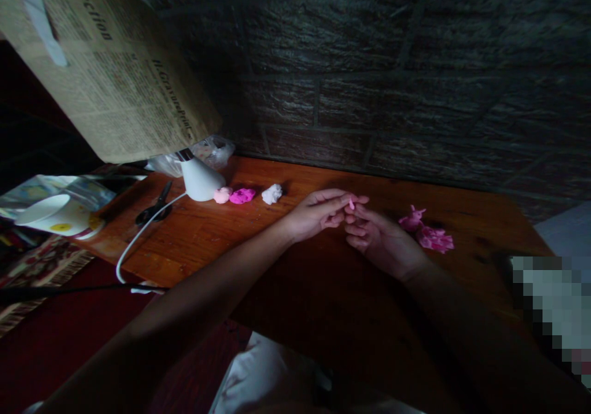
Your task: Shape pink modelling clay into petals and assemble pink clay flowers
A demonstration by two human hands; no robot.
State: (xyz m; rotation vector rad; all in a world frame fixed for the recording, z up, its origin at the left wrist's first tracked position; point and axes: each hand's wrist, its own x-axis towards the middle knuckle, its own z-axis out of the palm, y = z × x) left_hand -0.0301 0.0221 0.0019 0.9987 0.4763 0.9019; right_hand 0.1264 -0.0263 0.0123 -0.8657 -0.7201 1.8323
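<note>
A small piece of pink modelling clay (351,205) sits between the fingertips of both hands, above the wooden table. My left hand (317,214) is closed in a pinch on it from the left. From the right, my right hand (379,237) meets it with thumb and fingertips, the other fingers curled. Just right of that hand lie a small pink clay figure with pointed ears (412,218) and a ruffled pink clay piece (435,240). Further left on the table are a pale pink lump (222,195), a bright pink lump (242,196) and a white lump (272,194) of clay.
A lamp with a newsprint shade (133,75) and white base (199,179) leans over the left of the table (300,177). Its white cable (133,238) crosses black scissors (154,212). A paper cup (55,215) stands at the left edge. A dark brick wall (341,100) rises behind.
</note>
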